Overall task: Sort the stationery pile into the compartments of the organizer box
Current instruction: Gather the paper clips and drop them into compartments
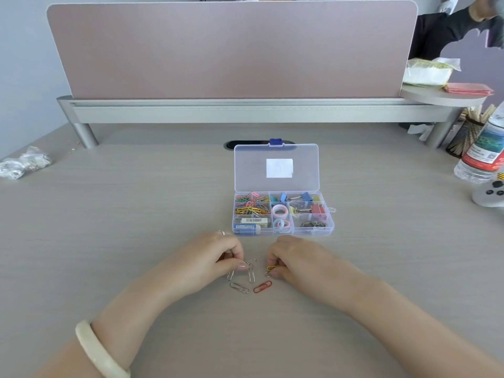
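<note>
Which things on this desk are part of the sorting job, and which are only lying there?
Part of the job:
organizer box
silver paper clips
red paper clip
yellow paper clip, in the right hand
left hand

Only lying there:
water bottle
crumpled plastic
mesh cup of sticks

Our left hand [218, 255] and right hand [293, 259] side by side on the desk [109, 227], loose paper clips [249, 279] between and just before our fingers, the open organizer box [282, 214] just behind both hands, a bottle [482, 151] far right of us.
</note>
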Motion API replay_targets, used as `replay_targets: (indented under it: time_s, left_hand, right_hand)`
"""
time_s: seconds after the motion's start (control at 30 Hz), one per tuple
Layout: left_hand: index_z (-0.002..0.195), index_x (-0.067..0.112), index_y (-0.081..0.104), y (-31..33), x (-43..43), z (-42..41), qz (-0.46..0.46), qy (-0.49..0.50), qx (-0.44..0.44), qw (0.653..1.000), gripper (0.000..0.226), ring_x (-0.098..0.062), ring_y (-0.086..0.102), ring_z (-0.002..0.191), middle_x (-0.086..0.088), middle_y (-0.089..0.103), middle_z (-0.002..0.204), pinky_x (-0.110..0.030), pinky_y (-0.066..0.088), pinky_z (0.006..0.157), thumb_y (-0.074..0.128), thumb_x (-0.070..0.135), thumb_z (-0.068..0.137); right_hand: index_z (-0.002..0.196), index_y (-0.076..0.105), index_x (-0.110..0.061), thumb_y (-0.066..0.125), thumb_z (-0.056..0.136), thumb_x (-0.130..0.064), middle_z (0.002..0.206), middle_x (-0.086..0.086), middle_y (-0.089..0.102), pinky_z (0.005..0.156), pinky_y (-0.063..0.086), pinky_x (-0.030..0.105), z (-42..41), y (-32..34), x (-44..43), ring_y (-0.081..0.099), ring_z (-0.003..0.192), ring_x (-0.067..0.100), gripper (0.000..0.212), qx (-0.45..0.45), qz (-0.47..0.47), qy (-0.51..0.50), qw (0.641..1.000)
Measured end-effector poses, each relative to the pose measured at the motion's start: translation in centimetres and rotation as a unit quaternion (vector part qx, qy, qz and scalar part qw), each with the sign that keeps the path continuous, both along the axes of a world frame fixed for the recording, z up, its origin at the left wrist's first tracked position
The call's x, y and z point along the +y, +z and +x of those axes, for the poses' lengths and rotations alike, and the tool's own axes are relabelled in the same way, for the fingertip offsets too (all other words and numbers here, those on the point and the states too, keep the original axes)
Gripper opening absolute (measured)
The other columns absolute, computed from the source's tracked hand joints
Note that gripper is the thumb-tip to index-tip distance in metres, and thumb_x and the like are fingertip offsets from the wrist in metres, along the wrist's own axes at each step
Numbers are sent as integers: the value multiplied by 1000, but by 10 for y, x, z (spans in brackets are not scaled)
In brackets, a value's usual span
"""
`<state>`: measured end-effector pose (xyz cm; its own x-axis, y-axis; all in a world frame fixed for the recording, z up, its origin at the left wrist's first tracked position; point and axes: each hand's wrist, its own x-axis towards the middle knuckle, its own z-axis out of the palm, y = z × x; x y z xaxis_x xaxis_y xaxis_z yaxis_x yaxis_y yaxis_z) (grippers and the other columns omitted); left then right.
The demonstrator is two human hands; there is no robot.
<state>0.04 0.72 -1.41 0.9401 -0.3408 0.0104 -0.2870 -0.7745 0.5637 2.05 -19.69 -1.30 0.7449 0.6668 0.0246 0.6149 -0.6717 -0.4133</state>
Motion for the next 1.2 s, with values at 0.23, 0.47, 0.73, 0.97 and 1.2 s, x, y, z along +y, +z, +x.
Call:
replay_targets:
  time_s: [0.23,0.47,0.73,0.97,1.2]
  left_hand:
    - [65,23,57,-1,-7,8,-127,88,-57,986,18,-4,42,54,6,49,60,-14,32,50,66,22,81]
    - [64,22,56,12,-19,63,-202,185,-128,953,21,0,45,49,9,51,56,-11,34,49,63,15,83]
    - [68,8,64,-13,-15,88,-91,204,-181,958,13,-5,44,56,3,50,62,-9,33,53,68,15,78]
    - [70,11,67,-14,-8,76,-87,181,-182,963,11,-5,49,59,4,49,73,-6,35,57,61,9,79]
    - [89,14,67,-14,-10,75,-107,135,-201,964,9,-7,52,66,8,49,78,-18,44,65,65,13,80]
  right_hand:
    - [94,48,-17,48,93,-26,96,-3,45,71,33,23,-5,-3,-8,47,84,16,9,-24,0,21,999]
    - [88,45,-22,48,93,-23,90,-10,42,70,32,17,-5,-3,-12,42,78,8,6,20,68,20,997]
    - [72,33,-36,48,93,-25,78,-20,39,69,33,6,-1,-7,-17,42,75,-12,28,42,106,-15,993]
    - [73,34,-37,49,93,-20,79,-18,42,70,34,7,2,-3,-19,42,78,-8,30,34,124,-30,991]
    - [71,45,-21,51,91,-13,69,-9,45,61,35,12,28,21,-11,42,65,0,23,15,179,-98,979]
